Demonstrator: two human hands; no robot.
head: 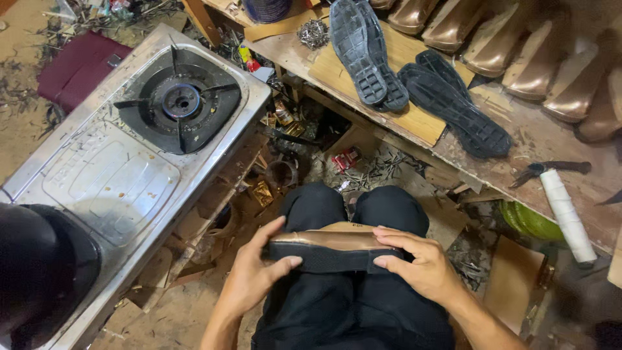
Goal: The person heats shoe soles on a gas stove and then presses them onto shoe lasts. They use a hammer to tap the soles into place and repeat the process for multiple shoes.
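Over my lap, both hands hold a shoe (330, 245) with a shiny bronze upper and a black sole along its near edge. My left hand (256, 272) grips its left end, thumb lying across the sole. My right hand (414, 259) clasps the right end, fingers curled over the top and thumb against the sole. The shoe lies sideways across my black trousers (337, 304).
A steel gas stove (129, 149) with a black burner stands to the left. On the wooden bench (551, 139) at the right lie several black soles (366, 48), a row of bronze shoes (512, 45), a white thread roll (569, 217) and scissors (547, 170). Scraps litter the floor.
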